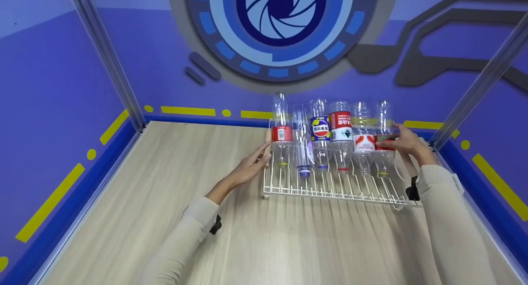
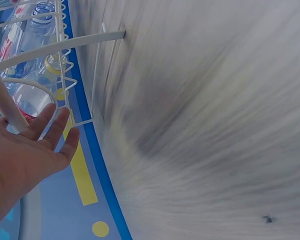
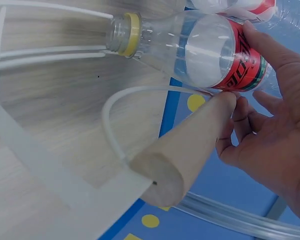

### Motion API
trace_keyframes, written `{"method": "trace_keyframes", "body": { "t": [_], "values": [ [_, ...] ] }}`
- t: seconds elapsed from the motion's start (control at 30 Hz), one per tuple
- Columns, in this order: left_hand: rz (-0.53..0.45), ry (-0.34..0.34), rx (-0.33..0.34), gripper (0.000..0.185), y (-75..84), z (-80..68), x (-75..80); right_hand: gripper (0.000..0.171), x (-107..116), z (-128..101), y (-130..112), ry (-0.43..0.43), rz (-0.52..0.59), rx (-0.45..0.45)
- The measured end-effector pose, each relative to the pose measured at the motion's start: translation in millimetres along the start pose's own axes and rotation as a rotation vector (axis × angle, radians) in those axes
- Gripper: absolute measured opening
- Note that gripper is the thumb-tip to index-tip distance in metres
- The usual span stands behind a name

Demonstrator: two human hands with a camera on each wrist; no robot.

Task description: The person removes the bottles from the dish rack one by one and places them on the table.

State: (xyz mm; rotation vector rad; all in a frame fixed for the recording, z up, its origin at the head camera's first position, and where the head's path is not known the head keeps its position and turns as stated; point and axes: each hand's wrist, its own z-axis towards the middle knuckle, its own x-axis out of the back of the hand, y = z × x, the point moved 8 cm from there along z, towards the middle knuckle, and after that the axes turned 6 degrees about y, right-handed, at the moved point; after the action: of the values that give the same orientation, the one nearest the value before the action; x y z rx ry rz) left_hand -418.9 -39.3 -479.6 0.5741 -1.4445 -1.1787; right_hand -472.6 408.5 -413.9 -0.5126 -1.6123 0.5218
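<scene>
The white wire rack (image 1: 330, 186) sits on the pale wood-grain bench (image 1: 165, 202) at about 2 o'clock from bench centre, close to the far wall, with six clear plastic bottles standing neck-down in a row in it. Your right hand (image 1: 406, 142) is at the rack's 3 o'clock end, fingers laid along the end bottle with the red and green label (image 3: 240, 60), thumb side near a wooden handle (image 3: 190, 145); whether you are truly gripping the handle I cannot tell. Your left hand (image 1: 251, 163) is at the 9 o'clock end, fingers straight and relaxed, holding nothing, just beside the bottle with the red label (image 1: 281, 133).

My worry: the bottles look empty, light and top-heavy. If you lift or shove the rack from one end only, it could tilt and tip the row toward the wall. A hand pressing on a bottle rather than the wire frame could also knock it out.
</scene>
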Motion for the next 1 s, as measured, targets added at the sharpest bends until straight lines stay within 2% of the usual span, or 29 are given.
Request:
{"method": "trace_keyframes", "body": {
  "t": [0.1, 0.33, 0.57, 0.73, 0.87, 1.0],
  "values": [
    [0.012, 0.005, 0.008, 0.060, 0.5, 0.4, -1.7, 0.108, 1, -2, 1, 0.003, -0.013, -0.011],
    [0.041, 0.043, -0.004, 0.059, -3.2, -0.9, 0.1, 0.106, -2, 1, 0, 0.004, 0.019, -0.014],
    [0.060, 0.059, -0.002, 0.060, -4.2, -1.0, 1.9, 0.096, 3, 1, -6, 0.092, -0.071, 0.027],
    [0.074, 0.064, 0.021, 0.061, -6.3, -3.2, 2.1, 0.103, 6, 2, -4, 0.136, -0.053, 0.011],
    [0.078, 0.075, 0.012, 0.061, -6.2, -2.4, 2.1, 0.108, 9, -1, -1, 0.147, -0.037, -0.022],
    [0.094, 0.072, 0.003, 0.061, -6.2, -2.7, 0.8, 0.106, 10, -6, -1, 0.142, 0.009, -0.048]
  ]
}}
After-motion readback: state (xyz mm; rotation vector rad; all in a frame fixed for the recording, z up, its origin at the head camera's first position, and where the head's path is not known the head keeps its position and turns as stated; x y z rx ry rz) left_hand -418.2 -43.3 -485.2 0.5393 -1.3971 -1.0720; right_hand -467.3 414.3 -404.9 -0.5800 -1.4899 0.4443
